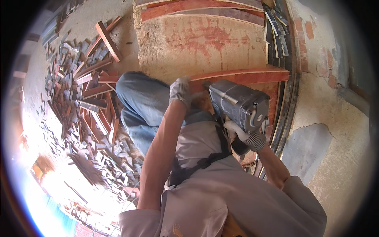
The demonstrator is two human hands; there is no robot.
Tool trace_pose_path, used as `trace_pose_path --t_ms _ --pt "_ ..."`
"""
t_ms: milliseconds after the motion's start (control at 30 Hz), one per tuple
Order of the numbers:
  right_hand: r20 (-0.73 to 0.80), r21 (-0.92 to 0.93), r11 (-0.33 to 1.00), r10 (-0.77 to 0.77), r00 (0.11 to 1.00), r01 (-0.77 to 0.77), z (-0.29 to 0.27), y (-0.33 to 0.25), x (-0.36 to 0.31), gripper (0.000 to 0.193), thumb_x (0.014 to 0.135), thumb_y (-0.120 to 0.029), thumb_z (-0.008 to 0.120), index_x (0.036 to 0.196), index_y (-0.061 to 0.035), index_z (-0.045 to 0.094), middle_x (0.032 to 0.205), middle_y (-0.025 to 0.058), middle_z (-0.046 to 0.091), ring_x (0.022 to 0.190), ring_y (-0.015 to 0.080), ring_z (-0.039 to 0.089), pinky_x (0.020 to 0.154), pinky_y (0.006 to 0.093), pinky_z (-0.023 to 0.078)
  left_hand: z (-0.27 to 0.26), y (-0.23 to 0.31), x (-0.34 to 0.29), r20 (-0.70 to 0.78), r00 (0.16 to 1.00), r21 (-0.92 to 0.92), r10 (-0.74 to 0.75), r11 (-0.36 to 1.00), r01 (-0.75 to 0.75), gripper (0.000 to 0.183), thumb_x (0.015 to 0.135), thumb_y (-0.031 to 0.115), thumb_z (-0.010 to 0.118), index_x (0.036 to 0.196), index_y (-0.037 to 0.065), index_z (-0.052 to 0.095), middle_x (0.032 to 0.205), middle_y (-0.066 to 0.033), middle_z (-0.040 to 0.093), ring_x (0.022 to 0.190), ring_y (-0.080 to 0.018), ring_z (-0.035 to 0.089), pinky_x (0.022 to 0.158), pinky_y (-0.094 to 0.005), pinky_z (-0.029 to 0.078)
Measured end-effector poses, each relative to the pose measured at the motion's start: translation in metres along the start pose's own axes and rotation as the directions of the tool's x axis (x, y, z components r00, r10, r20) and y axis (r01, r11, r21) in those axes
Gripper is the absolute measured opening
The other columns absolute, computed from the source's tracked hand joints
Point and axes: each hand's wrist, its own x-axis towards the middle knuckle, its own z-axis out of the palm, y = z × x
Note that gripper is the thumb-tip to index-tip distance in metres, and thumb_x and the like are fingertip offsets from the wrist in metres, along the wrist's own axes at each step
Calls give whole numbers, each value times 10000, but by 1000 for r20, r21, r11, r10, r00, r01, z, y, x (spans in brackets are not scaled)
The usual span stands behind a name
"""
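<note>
My right hand (248,137), in a white knit glove, grips the handle of a grey pneumatic nail gun (237,103) whose nose rests on a red-painted plywood strip (252,75). In a matching glove, my left hand (181,91) presses down on the near end of that strip, just left of the gun. The strip lies across a large worn plywood board (205,43) with faded red paint. My bent knee in blue jeans (144,100) sits beside the board's left edge.
A big heap of red and grey wood offcuts (89,102) covers the ground to the left. More red boards (197,8) lie at the board's far end, dark slats (276,35) along its right edge. A patched plaster and brick wall (319,91) stands to the right.
</note>
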Motion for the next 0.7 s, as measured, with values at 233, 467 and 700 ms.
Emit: trace_pose_path --t_ms 233,467,700 --pt "35 -47 998 -47 998 49 15 6 18 196 967 -231 667 851 -73 652 642 6 606 591 129 594 548 331 475 -12 12 -6 28 998 294 58 954 -64 437 708 235 890 1088 99 721 1063 -187 742 1031 -384 706 861 -448 584" --pt "157 -799 424 -537 828 427 2 60 -13 278 961 -188 691 1200 -49 665 1075 58 689 995 175 661 862 313 531 -13 14 -19 -49 984 215 171 964 -156 557 652 338 940 1085 71 713 1041 -199 738 1011 -394 695 879 -460 565" --pt "-318 -492 859 -330 889 143 32 67 -11 957 747 -397 852 1500 -9 405 1315 244 613 1228 375 610 1027 452 502 -111 -34 -22 -609 662 298 436 900 -318 288 882 280 720 1061 55 713 1067 -149 703 948 -356 673 826 -456 546"
